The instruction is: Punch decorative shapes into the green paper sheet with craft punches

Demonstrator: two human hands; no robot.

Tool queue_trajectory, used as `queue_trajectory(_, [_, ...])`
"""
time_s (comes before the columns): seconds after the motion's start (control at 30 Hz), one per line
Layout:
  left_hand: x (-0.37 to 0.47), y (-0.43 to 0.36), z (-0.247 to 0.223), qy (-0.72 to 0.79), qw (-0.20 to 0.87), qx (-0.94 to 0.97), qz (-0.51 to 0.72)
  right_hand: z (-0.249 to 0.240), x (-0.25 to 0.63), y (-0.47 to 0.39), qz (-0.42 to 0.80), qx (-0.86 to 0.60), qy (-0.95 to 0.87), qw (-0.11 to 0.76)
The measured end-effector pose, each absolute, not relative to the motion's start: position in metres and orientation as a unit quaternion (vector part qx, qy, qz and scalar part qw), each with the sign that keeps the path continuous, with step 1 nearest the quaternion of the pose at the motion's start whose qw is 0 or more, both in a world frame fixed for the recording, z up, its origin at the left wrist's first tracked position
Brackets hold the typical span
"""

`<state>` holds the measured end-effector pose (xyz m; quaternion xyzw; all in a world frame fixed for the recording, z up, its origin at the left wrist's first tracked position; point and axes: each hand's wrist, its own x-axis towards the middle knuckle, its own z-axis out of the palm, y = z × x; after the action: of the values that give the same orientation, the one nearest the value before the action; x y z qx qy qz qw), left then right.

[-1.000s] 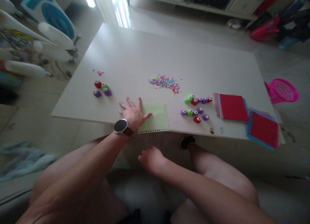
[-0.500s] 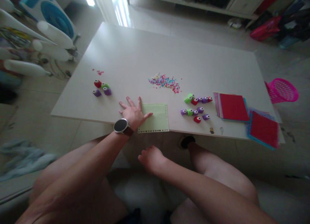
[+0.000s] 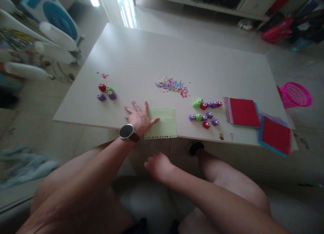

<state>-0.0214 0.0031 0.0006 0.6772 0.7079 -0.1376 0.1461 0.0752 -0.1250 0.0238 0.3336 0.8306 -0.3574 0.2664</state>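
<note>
My left hand (image 3: 139,120), with a dark-faced watch at its wrist, lies flat with fingers spread. Its thumb rests on a light green sheet of paper (image 3: 164,126) at the table's front edge; the other fingers touch the tabletop to the left. Small punched holes run along the sheet's bottom and right edges. Below that edge, over my lap, my right hand (image 3: 159,166) is closed with curled fingers; whatever it may hold is hidden. Beyond the sheet lies a pile of coloured paper bits (image 3: 173,87).
Small craft punches in purple, green and red stand in a left group (image 3: 106,93) and a right group (image 3: 204,114). Stacks of coloured paper (image 3: 244,112) and red-topped sheets (image 3: 275,135) lie at the right. A pink basket (image 3: 296,95) stands beyond the white table (image 3: 215,65).
</note>
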Motion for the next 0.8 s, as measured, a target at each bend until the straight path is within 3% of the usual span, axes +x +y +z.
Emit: queue_trajectory(0.8, [-0.0209, 0.0024, 0.0027, 0.705, 0.136, 0.68, -0.147, 0.0181, 0.0741, -0.1277, -0.36, 0.34, 0.83, 0.257])
